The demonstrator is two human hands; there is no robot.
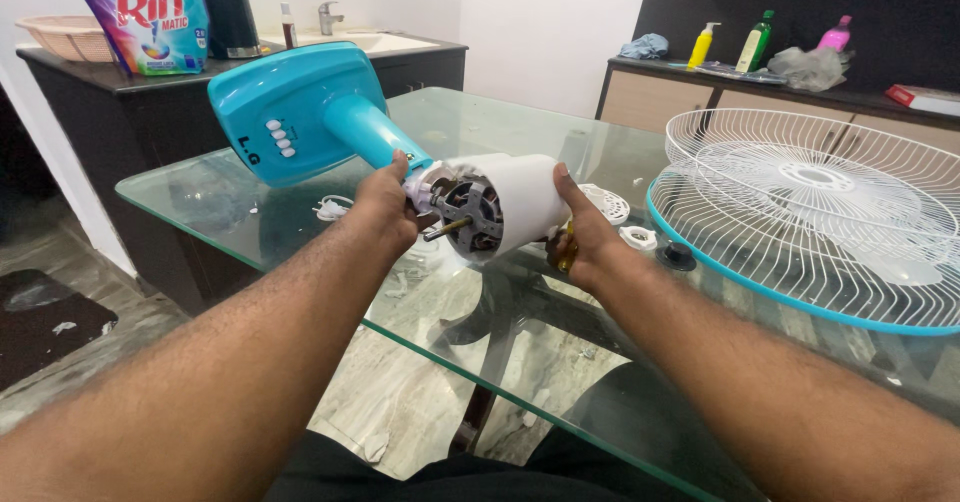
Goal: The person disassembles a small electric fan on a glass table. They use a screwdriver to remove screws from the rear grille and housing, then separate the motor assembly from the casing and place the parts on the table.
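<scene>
I hold a table fan body above the glass table [300, 242]. Its white motor housing [520, 197] faces me, with the bare motor and shaft [462, 220] showing at the open end. My left hand [385, 207] grips the neck where the turquoise stem [365, 132] meets the motor. The turquoise base [285, 107] with white buttons tilts up and away on the left. My right hand [585, 232] wraps the right side of the housing and also pinches a small yellowish tool [568, 252], mostly hidden.
White wire fan grilles [820, 212] with a turquoise rim lie on the table at right. Small white fan parts [625, 217] sit beside them. A counter behind holds a detergent bag [150, 12], kettle [228, 7] and basket. Bottles [755, 42] stand on a cabinet at right.
</scene>
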